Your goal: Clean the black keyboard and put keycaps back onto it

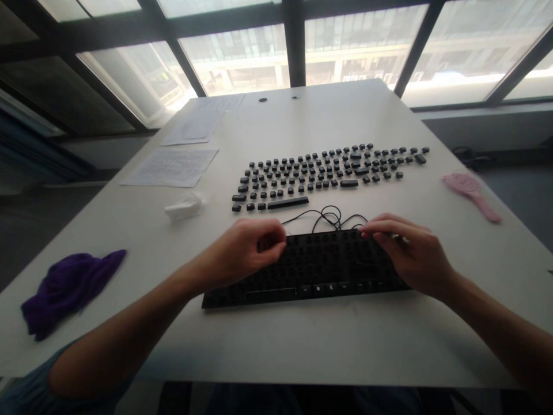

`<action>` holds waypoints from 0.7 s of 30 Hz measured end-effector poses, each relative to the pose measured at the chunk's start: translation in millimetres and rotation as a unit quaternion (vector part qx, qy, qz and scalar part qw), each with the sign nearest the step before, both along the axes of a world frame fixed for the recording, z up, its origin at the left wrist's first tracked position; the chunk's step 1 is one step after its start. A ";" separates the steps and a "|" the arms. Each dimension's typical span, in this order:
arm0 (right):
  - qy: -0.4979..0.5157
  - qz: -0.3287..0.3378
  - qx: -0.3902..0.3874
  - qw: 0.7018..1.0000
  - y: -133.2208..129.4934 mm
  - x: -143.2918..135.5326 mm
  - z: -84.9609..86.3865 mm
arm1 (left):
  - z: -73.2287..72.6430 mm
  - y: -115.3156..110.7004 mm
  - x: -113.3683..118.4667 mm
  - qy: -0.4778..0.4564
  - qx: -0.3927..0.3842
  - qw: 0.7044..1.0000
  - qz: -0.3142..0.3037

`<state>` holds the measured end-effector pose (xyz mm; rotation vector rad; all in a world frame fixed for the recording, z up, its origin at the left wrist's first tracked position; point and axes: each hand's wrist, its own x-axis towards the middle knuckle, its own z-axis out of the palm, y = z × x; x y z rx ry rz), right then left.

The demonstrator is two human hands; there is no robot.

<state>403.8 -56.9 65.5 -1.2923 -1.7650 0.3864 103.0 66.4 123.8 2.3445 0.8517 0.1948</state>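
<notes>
A black keyboard point(322, 262) lies on the table in front of me, most of its keycaps off and its inner grid showing. My left hand point(254, 245) hovers over its left part, thumb and index finger curled together in a pinch. Whatever may be between them is hidden. At the keyboard's back right edge is my right hand point(410, 248), the thumb and fingertips pressed together. I cannot make out anything in that grip. Behind the keyboard, loose black keycaps point(302, 173) stand in rows, with a long space bar point(288, 203) at the front.
A thin black cable point(328, 216) loops behind the keyboard. To the left are a purple cloth point(71, 288), a crumpled white tissue point(185, 207) and printed sheets point(170, 167). A pink hairbrush point(470, 193) lies near the right edge of the white table point(276, 346).
</notes>
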 end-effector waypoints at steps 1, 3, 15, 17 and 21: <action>-0.010 0.020 -0.015 1.000 -0.7 -5.2 -0.2 | -3.5 -6.7 16.5 -0.006 -0.017 0.999 -0.037; -0.029 0.059 -0.041 0.997 -1.3 -14.5 -1.2 | -13.3 -15.8 43.5 -0.017 -0.039 0.993 -0.106; -0.160 0.091 -0.143 0.973 0.5 -24.9 -5.2 | -43.5 -24.4 63.5 -0.067 -0.069 0.986 -0.138; -0.187 0.099 -0.145 0.967 0.7 -26.7 -6.3 | -46.8 -25.8 60.6 -0.061 -0.059 0.987 -0.134; -0.207 0.116 -0.152 0.959 0.3 -28.7 -8.9 | -55.2 -29.0 58.0 -0.056 -0.030 0.990 -0.126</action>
